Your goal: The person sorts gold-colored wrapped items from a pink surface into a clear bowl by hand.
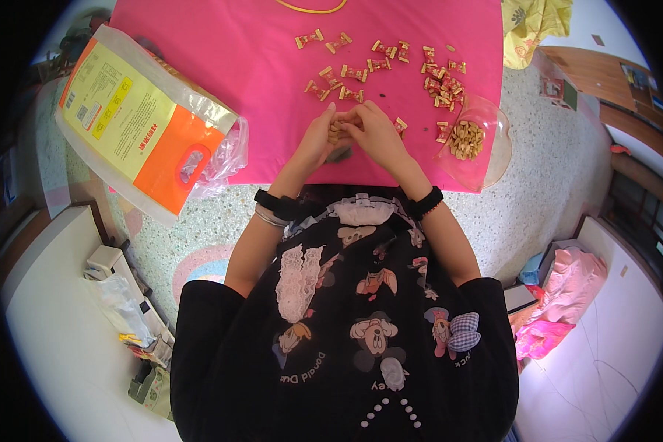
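My left hand (316, 138) is cupped over the near part of the pink tablecloth (271, 110), holding several tan nuts or large seeds (336, 132). Against it rests my right hand (377, 135), its thumb and bent fingers touching the nuts; whether it pinches one is hidden. Just below the hands shows a dark grey patch (340, 154), too unclear to name. To the right, a clear heart-shaped dish (498, 132) holds a heap of similar tan nuts (467, 140). Small red-and-gold wrapped packets (353, 73) lie scattered beyond my hands, with a cluster of them (446, 88) near the dish.
At the left edge stands or leans a large yellow-and-orange printed bag (127, 116) with a handle hole, a crumpled clear plastic bag (229, 160) beside it. A yellow cord (312, 10) lies at the far edge. Yellow cloth (533, 33) hangs beyond the right corner.
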A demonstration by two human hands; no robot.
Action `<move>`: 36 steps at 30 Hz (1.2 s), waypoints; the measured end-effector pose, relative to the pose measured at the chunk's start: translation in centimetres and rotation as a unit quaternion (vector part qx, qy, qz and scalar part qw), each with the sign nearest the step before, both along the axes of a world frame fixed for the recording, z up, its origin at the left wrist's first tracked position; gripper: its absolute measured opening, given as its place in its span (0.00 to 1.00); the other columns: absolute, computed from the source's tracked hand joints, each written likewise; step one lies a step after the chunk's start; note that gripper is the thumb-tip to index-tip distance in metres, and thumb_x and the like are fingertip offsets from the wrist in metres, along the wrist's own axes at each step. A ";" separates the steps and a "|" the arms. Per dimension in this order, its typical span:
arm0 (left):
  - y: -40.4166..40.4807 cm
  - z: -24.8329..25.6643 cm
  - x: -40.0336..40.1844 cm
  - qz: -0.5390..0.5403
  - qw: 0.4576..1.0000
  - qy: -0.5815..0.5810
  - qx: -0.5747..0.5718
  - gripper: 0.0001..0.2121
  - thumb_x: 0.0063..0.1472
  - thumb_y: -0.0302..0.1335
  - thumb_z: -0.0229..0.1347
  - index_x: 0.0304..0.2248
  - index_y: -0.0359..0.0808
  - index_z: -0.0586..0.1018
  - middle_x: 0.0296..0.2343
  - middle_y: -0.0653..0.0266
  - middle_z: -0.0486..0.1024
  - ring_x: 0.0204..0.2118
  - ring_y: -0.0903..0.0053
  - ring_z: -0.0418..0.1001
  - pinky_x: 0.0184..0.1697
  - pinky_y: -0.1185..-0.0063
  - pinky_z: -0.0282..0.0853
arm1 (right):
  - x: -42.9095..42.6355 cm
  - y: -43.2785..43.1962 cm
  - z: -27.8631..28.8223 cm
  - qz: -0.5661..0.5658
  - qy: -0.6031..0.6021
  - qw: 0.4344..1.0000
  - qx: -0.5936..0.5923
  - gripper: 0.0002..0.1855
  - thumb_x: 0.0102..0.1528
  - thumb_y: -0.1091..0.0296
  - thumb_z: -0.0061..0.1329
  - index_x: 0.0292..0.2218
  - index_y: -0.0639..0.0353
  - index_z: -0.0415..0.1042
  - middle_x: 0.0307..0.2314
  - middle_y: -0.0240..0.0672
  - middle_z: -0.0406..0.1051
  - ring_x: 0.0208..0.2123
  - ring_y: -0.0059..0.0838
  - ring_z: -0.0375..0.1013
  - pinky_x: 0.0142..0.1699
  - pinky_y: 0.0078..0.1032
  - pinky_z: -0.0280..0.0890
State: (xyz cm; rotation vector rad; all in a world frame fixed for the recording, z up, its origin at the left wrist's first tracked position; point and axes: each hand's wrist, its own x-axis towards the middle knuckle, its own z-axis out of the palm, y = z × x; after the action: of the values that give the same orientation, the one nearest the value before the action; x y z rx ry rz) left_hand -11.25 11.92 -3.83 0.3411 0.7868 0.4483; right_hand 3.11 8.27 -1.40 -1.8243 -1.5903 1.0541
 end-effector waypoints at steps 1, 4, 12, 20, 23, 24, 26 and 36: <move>0.1 0.2 0.0 -0.004 1.000 0.001 0.007 0.25 0.66 0.43 0.31 0.39 0.30 0.72 0.34 0.58 0.74 0.38 0.74 0.73 0.43 0.75 0.69 | 0.0 0.0 -0.1 0.004 0.003 1.000 -0.005 0.07 0.50 0.67 0.48 0.31 0.59 0.68 0.29 0.38 0.64 0.31 0.40 0.70 0.34 0.33 0.65; -0.1 -0.4 -0.1 -0.004 1.000 -0.009 0.002 0.26 0.66 0.44 0.30 0.39 0.30 0.72 0.35 0.59 0.74 0.38 0.75 0.73 0.43 0.76 0.69 | 0.2 0.0 -0.1 0.023 -0.001 1.000 -0.002 0.07 0.50 0.67 0.48 0.32 0.58 0.68 0.29 0.38 0.64 0.31 0.40 0.70 0.34 0.33 0.65; -0.1 -1.2 -0.2 -0.018 1.000 -0.023 -0.006 0.25 0.66 0.45 0.30 0.41 0.31 0.71 0.35 0.61 0.74 0.38 0.76 0.73 0.43 0.77 0.68 | 0.1 -0.2 0.3 0.040 -0.025 0.999 0.027 0.06 0.51 0.67 0.46 0.32 0.57 0.68 0.29 0.37 0.63 0.30 0.41 0.69 0.33 0.35 0.65; 0.1 -1.2 0.0 -0.012 1.000 -0.001 -0.005 0.26 0.66 0.44 0.30 0.43 0.29 0.70 0.36 0.57 0.73 0.39 0.72 0.72 0.45 0.77 0.68 | 0.5 0.0 0.5 -0.039 0.045 0.998 0.021 0.06 0.50 0.71 0.47 0.32 0.61 0.68 0.29 0.39 0.65 0.28 0.37 0.70 0.32 0.30 0.65; 0.4 -0.3 -0.1 -0.010 1.000 0.015 -0.004 0.26 0.66 0.44 0.30 0.43 0.27 0.70 0.37 0.54 0.73 0.40 0.71 0.72 0.47 0.76 0.67 | 2.0 0.2 0.2 -0.132 0.114 0.984 -0.019 0.08 0.49 0.74 0.48 0.34 0.63 0.68 0.29 0.41 0.67 0.26 0.34 0.70 0.32 0.27 0.65; 0.4 -0.4 -0.3 -0.011 1.000 0.015 0.002 0.27 0.66 0.44 0.30 0.42 0.27 0.70 0.37 0.53 0.72 0.41 0.70 0.72 0.47 0.76 0.67 | 2.8 0.3 -0.1 -0.166 0.137 0.976 -0.032 0.09 0.48 0.74 0.48 0.34 0.63 0.68 0.29 0.41 0.67 0.25 0.33 0.70 0.32 0.27 0.65; 0.4 -1.0 -0.6 -0.009 1.000 0.013 0.003 0.27 0.66 0.44 0.30 0.42 0.27 0.70 0.38 0.52 0.72 0.41 0.70 0.72 0.48 0.76 0.67 | 4.2 0.0 -0.9 -0.118 0.091 0.986 0.075 0.10 0.48 0.75 0.47 0.36 0.63 0.69 0.29 0.41 0.67 0.25 0.34 0.69 0.32 0.27 0.65; 0.1 -1.8 -1.7 0.000 0.999 0.035 -0.005 0.26 0.66 0.43 0.30 0.42 0.27 0.70 0.38 0.52 0.72 0.40 0.71 0.72 0.47 0.76 0.67 | 5.3 -5.2 -2.3 0.013 -0.133 0.989 -0.058 0.09 0.50 0.66 0.47 0.30 0.61 0.65 0.28 0.40 0.68 0.30 0.42 0.70 0.34 0.34 0.66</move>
State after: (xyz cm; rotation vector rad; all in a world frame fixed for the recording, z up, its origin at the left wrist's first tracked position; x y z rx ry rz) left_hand -12.98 12.01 -5.68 0.3482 0.8561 0.4338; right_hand 8.42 3.07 -3.68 -2.1006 -1.7385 0.9634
